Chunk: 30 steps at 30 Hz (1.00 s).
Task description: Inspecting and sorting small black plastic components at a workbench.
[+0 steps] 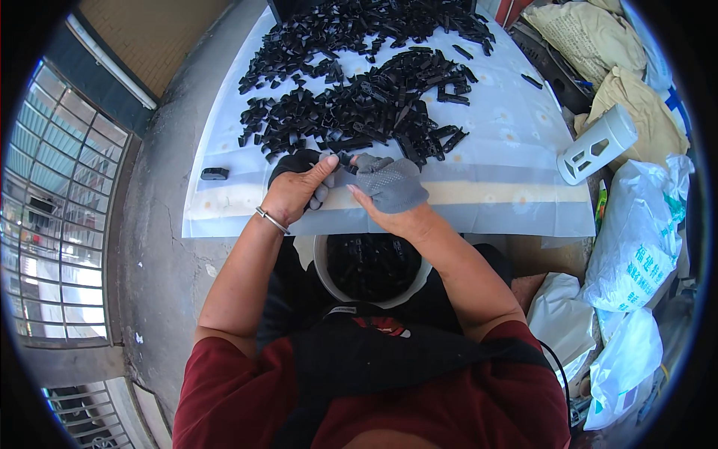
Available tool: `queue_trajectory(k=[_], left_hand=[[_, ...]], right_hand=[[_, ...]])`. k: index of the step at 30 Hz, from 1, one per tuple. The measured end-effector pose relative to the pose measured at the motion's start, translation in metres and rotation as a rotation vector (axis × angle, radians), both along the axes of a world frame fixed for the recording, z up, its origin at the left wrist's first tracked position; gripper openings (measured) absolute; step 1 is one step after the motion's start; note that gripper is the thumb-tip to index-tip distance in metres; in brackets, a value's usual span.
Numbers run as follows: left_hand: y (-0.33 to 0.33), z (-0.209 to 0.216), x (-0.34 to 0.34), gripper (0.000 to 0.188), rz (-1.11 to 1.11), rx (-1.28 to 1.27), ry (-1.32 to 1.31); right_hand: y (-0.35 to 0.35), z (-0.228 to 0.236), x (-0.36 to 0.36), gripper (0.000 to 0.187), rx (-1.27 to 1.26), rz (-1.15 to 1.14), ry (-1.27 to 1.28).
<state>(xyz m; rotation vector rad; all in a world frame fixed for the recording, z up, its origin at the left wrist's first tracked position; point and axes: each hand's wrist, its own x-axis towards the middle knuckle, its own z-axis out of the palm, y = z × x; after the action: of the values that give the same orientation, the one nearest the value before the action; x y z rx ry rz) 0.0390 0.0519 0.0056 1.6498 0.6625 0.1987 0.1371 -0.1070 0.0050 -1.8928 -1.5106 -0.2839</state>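
Nearest you, a bucket holds black parts. Above the bench's near edge, your left hand and right hand come together, both pinching one small part, mostly hidden by fingers. You appear to be working it over; the next move likely calls for a steady grip. Beyond lies a heap of loose pieces. Far right, a white sack bears blue-green printed characters.

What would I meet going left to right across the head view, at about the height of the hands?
Barred window → lone black piece on the table → left hand → right hand → white cylinder with cut-outs.
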Motion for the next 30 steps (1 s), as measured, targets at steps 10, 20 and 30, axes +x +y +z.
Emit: queue_trajectory(k=[10,20,30], left_hand=[[-0.015,0.008,0.002,0.029,0.181,-0.578,-0.138],[-0.05,0.0,-0.021,0.025,0.034,0.061,-0.264],[-0.066,0.007,-0.026,0.039,-0.089,0.057,-0.282]], right_hand=[[0.006,-0.001,0.014,0.026,0.003,-0.06,0.124],[-0.015,0.012,-0.018,0.03,-0.017,0.06,-0.08],[-0.033,0.008,-0.015,0.026,0.172,0.172,0.063]])
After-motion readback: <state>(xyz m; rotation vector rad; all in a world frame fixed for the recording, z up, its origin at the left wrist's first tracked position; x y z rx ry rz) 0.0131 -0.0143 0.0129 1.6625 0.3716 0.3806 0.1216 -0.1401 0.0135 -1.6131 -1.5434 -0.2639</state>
